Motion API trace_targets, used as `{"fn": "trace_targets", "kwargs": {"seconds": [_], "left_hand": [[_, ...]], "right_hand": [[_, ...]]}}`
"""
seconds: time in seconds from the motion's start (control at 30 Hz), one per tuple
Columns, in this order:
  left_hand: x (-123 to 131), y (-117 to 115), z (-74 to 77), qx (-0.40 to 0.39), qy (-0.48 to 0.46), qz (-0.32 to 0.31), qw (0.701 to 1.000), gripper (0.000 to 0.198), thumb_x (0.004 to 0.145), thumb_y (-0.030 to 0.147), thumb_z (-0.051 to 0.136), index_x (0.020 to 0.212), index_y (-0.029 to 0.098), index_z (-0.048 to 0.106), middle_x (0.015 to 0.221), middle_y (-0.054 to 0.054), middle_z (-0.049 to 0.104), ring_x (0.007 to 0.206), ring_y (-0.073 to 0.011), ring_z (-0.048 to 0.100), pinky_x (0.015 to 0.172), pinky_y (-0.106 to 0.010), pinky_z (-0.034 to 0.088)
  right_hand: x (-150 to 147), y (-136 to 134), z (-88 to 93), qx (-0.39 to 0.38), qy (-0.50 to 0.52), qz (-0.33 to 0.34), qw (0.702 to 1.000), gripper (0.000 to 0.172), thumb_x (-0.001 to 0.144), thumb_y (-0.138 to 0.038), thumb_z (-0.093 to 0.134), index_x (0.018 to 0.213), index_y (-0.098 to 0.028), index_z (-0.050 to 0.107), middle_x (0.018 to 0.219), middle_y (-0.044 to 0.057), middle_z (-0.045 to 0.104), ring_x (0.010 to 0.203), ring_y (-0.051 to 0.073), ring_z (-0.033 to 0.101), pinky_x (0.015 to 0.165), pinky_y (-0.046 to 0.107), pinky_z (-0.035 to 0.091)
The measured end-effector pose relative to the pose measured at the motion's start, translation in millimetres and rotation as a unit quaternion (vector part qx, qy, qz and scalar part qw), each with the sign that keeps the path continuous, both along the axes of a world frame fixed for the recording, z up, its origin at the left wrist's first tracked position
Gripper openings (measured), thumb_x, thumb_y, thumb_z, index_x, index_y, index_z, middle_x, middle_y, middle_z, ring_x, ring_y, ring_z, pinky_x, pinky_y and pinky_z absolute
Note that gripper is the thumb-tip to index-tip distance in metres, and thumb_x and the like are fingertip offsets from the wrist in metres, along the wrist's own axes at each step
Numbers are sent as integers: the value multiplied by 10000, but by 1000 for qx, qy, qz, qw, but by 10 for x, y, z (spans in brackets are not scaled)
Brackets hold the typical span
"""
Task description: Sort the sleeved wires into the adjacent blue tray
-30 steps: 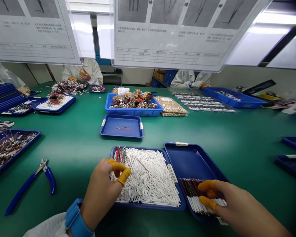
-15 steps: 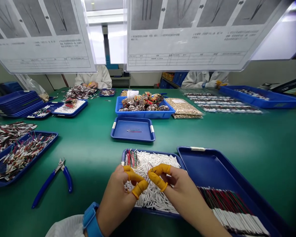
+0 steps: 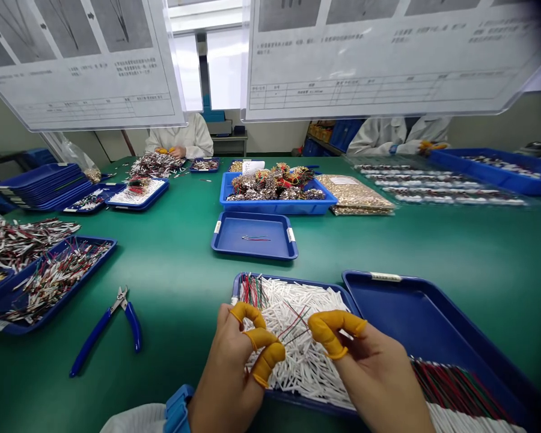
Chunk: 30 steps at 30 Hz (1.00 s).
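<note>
My left hand (image 3: 238, 361) and my right hand (image 3: 365, 367) wear yellow finger cots above a blue tray (image 3: 288, 280) heaped with short white sleeves. Thin red and green wires (image 3: 295, 325) cross the heap between my hands, and their ends reach my left fingertips. A tuft of coloured wires (image 3: 251, 290) stands at the tray's far left corner. My right fingers curl beside a white sleeve, and I cannot tell whether they grip it. A second blue tray (image 3: 401, 307) at the right holds a row of white-sleeved wires (image 3: 460, 391), partly cut off by the frame's bottom edge.
Blue-handled side cutters (image 3: 112, 328) lie on the green bench at the left, next to a tray of sleeved wires (image 3: 90, 246). Ahead are a small blue tray (image 3: 252, 255) and a tray of tangled terminals (image 3: 275, 204). Co-workers (image 3: 180, 137) sit beyond, under hanging instruction sheets (image 3: 85, 66).
My hands have moved apart, the right one going rightward from its close pinch. The thin wires now show between them. The whole scene has shifted slightly in view with my head.
</note>
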<state>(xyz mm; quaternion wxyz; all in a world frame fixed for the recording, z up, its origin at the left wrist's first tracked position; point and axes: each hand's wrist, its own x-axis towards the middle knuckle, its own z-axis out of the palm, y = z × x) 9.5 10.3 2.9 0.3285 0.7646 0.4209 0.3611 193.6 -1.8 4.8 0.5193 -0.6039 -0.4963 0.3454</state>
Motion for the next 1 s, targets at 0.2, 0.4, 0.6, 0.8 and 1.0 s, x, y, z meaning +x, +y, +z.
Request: {"fn": "trace_targets", "kwargs": {"seconds": [0.2,0.4,0.6,0.8,1.0], "left_hand": [[5,9,-25,6,15,21,1000,137,899,200,527,827,201,644,939,-79,509,918,-257,473,811,-419,418],[-11,29,7,31,45,13,998,121,889,197,559,828,183,663,921,-89,519,897,-265,467,785,-419,416],[-1,30,6,45,34,9,998,135,897,208,558,821,190,668,867,-70,523,845,-242,481,793,-419,407],[8,9,-55,69,18,20,997,110,890,210,570,851,211,673,848,-62,524,838,-235,483,753,-378,418],[12,-11,-27,79,29,-11,996,121,880,150,554,831,184,660,822,-66,529,790,-219,483,708,-356,425]], "right_hand": [[104,36,3,21,5,-86,996,202,696,-381,715,812,-218,692,758,36,690,724,214,649,666,305,546],[44,32,89,58,-94,30,993,119,755,-363,661,807,-259,686,841,35,653,657,184,572,571,305,476],[5,9,134,72,-99,44,992,75,787,-341,629,779,-269,650,845,28,641,708,204,576,622,337,473],[25,-9,157,84,-141,43,985,46,758,-319,674,776,-280,689,876,21,659,718,189,575,639,311,474],[86,26,132,101,-133,-2,986,53,776,-295,633,744,-263,660,839,30,642,699,190,580,581,301,473]]}}
